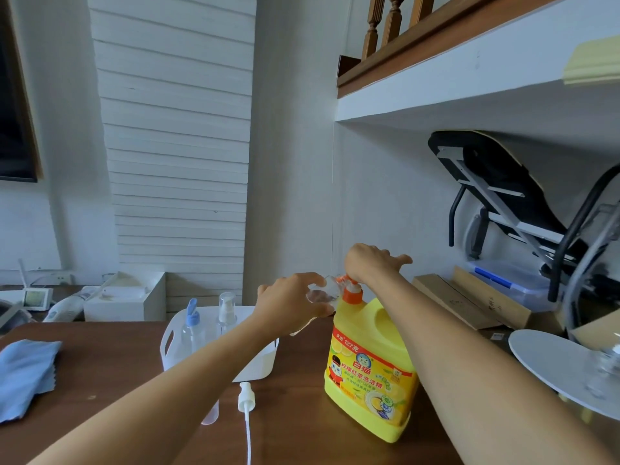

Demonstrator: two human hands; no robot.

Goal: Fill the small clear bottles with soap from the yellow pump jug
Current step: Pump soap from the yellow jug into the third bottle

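The yellow pump jug [370, 370] stands on the brown table [107, 360] at centre right, with an orange pump head [349, 286]. My right hand [369, 261] presses down on the pump head, fingers stretched out. My left hand [292, 303] grips a small clear bottle [323, 292], tilted with its mouth at the pump spout. A white pump cap with a long tube [246, 411] lies on the table in front. Two more small bottles, one with a blue cap [192, 325] and one with a clear cap [227, 310], stand in a white basket [169, 344].
A blue cloth [25, 372] lies at the table's left edge. A round white plate [557, 367] with a glass object sits at the right. Cardboard boxes [469, 303] and folded exercise equipment [503, 196] stand behind, against the wall.
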